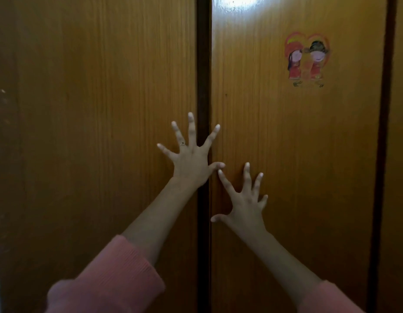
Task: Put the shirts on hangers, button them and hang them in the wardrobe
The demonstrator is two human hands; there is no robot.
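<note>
Two brown wooden wardrobe doors fill the head view, the left door (pixel 94 132) and the right door (pixel 297 177), with a dark vertical gap (pixel 203 64) between them. My left hand (pixel 191 161) is spread flat with straight fingers over the gap, touching both doors. My right hand (pixel 245 206) is spread lower down on the right door, fingers straight. Both arms wear pink sleeves pushed up the forearm. No shirt or hanger is in view.
A sticker (pixel 306 59) of two cartoon figures in red sits high on the right door. A second dark vertical seam (pixel 383 154) runs at the far right. A bright light glare (pixel 239 1) reflects at the top.
</note>
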